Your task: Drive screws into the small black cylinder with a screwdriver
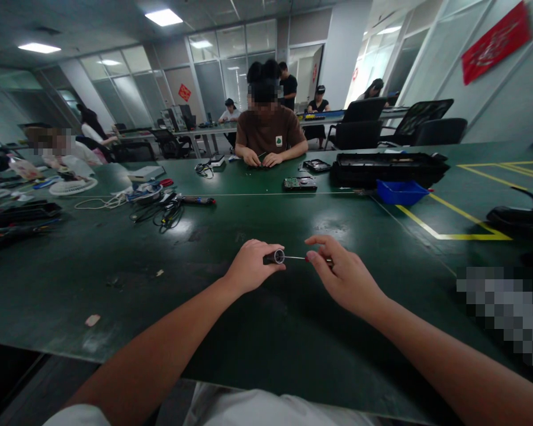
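Observation:
My left hand (254, 266) is closed around a small dark cylindrical part (274, 257) with a pale ring at its end, held above the green table (213, 319). My right hand (344, 269) grips a screwdriver (295, 257) by its handle, which the fingers mostly hide; some red shows at the front of the handle. The thin metal shaft points left, and its tip meets or lies very near the ringed end of the dark part. Whether the tip sits inside it cannot be made out.
Across the table a person (270, 133) works with both hands near a hard drive (299, 184). A blue tray (402, 193) stands before a long black housing (386, 170). Cables (169, 212) and a dark tool (198, 200) lie at the left; a black object (522, 219) is far right.

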The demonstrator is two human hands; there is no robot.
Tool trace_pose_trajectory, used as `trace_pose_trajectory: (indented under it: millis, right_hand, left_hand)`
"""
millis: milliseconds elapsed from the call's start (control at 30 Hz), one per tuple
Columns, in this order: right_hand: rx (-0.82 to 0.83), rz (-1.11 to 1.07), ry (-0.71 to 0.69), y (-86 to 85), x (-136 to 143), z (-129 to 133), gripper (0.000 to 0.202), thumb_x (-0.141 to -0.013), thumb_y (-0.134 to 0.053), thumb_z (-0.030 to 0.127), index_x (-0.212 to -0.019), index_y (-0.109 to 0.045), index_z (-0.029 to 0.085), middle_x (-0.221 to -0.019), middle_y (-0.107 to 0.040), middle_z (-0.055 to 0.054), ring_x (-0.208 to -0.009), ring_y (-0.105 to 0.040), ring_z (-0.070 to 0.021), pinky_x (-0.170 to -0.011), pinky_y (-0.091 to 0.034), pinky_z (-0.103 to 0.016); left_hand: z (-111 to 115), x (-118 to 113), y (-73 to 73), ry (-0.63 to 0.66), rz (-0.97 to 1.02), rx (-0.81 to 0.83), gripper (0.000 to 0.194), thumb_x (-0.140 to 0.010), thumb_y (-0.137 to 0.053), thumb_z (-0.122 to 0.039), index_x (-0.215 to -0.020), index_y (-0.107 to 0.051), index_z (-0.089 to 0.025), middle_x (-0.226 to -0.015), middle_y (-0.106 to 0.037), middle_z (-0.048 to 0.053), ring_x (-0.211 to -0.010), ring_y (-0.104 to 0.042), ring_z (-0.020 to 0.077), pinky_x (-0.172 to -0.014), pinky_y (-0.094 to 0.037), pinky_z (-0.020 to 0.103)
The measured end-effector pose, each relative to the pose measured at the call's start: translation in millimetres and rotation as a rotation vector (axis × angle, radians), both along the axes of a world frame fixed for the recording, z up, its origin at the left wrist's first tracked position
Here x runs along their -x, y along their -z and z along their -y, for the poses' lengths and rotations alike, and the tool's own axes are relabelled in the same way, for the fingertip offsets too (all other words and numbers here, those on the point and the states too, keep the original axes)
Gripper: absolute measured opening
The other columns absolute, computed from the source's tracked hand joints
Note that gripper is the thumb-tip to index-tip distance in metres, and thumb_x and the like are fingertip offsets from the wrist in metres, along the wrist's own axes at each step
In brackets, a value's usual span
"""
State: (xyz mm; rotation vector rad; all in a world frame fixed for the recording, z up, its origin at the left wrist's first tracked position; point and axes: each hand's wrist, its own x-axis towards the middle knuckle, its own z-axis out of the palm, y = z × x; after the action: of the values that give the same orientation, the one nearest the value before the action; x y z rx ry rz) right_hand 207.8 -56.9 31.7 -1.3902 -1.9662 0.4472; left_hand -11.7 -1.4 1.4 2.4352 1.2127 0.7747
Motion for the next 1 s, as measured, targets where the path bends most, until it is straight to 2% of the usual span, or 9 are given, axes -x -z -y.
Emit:
trace_pose_trajectory:
  millis: [167,333,467,533,633,700,800,900,1000]
  right_hand:
    - [-0.081,-0.084,-0.002,4.2,0.2,0.3,0.02,-0.094,-0.052,0.033,-0.109,-0.052,0.02,-0.091,-0.067,-0.006,-0.079,-0.066,-0.021,-0.067,-0.048,-0.032]
    - [0.019,-0.093,0.024,2.7,-3.1,-0.9,0.026,-0.1,-0.038,0.041,-0.103,-0.058,0.024,-0.077,-0.065,-0.002,-0.063,-0.06,-0.0186,-0.056,-0.041,-0.031]
    - [0.021,-0.15,0.024,3.2,-3.1,0.6,0.021,-0.098,-0.045,0.037,-0.111,-0.055,0.024,-0.079,-0.066,-0.001,-0.064,-0.059,-0.0182,-0.058,-0.042,-0.031]
    - [0.028,-0.242,0.017,4.6,-2.5,-0.6,0.02,-0.094,-0.052,0.036,-0.108,-0.055,0.023,-0.083,-0.065,-0.002,-0.071,-0.061,-0.0187,-0.064,-0.045,-0.032]
    - [0.123,-0.449,0.02,6.8,-2.3,-7.3,0.02,-0.089,-0.061,0.04,-0.096,-0.062,0.021,-0.086,-0.066,-0.003,-0.077,-0.061,-0.0194,-0.07,-0.048,-0.034]
    - [0.189,-0.668,0.046,8.5,-3.3,-14.3,0.024,-0.087,-0.064,0.044,-0.095,-0.065,0.021,-0.083,-0.065,-0.003,-0.076,-0.06,-0.0187,-0.073,-0.05,-0.034]
    - [0.352,-1.047,0.09,11.6,-5.6,-24.3,0.027,-0.084,-0.065,0.048,-0.083,-0.065,0.02,-0.075,-0.061,-0.002,-0.066,-0.058,-0.017,-0.071,-0.053,-0.036]
    - [0.362,-1.139,0.169,16.7,-6.9,-29.6,0.023,-0.081,-0.07,0.043,-0.079,-0.065,0.021,-0.073,-0.06,-0.001,-0.066,-0.056,-0.0158,-0.068,-0.053,-0.033]
    - [0.311,-1.079,0.173,23.1,-6.5,-30.5,0.023,-0.083,-0.07,0.043,-0.083,-0.067,0.02,-0.077,-0.062,-0.001,-0.07,-0.057,-0.0155,-0.069,-0.052,-0.031]
  left_hand:
    - [-1.7,1.4,-0.4,-0.024,0.023,-0.004,0.04,-0.08,-0.078,-0.035,-0.118,-0.069,-0.026,-0.104,-0.072,0.003,-0.097,-0.061,0.0226,-0.09,-0.044,0.039]
    - [-0.5,-0.1,-0.3,0.001,0.026,-0.012,0.041,-0.078,-0.079,-0.035,-0.116,-0.069,-0.026,-0.105,-0.073,0.002,-0.098,-0.062,0.0232,-0.093,-0.043,0.04]
    - [-0.3,0.3,-0.6,-0.001,0.029,-0.011,0.041,-0.079,-0.079,-0.034,-0.118,-0.069,-0.026,-0.106,-0.073,0.002,-0.099,-0.062,0.023,-0.094,-0.043,0.04]
    - [0.0,1.0,-1.9,-0.018,0.02,-0.002,0.041,-0.08,-0.077,-0.034,-0.119,-0.068,-0.026,-0.106,-0.072,0.003,-0.098,-0.061,0.0234,-0.092,-0.043,0.04]
    - [1.2,0.8,-4.9,-0.025,0.025,-0.006,0.04,-0.081,-0.076,-0.034,-0.119,-0.068,-0.025,-0.107,-0.072,0.003,-0.098,-0.061,0.0237,-0.09,-0.044,0.04]
    - [2.0,-0.3,-7.1,0.011,0.034,-0.054,0.039,-0.083,-0.075,-0.032,-0.12,-0.067,-0.025,-0.108,-0.072,0.003,-0.1,-0.061,0.0231,-0.094,-0.043,0.041]
    - [1.4,-2.0,-8.8,0.031,0.026,-0.135,0.039,-0.085,-0.073,-0.028,-0.123,-0.065,-0.025,-0.111,-0.071,0.003,-0.104,-0.06,0.0223,-0.101,-0.04,0.042]
    - [-0.9,-1.9,-7.2,-0.019,-0.003,-0.086,0.039,-0.083,-0.075,-0.029,-0.12,-0.066,-0.023,-0.104,-0.072,0.003,-0.098,-0.06,0.0221,-0.094,-0.043,0.041]
    - [-2.7,-0.5,-4.9,-0.031,-0.025,-0.023,0.041,-0.081,-0.078,-0.031,-0.119,-0.067,-0.023,-0.104,-0.072,0.003,-0.095,-0.06,0.0223,-0.091,-0.043,0.04]
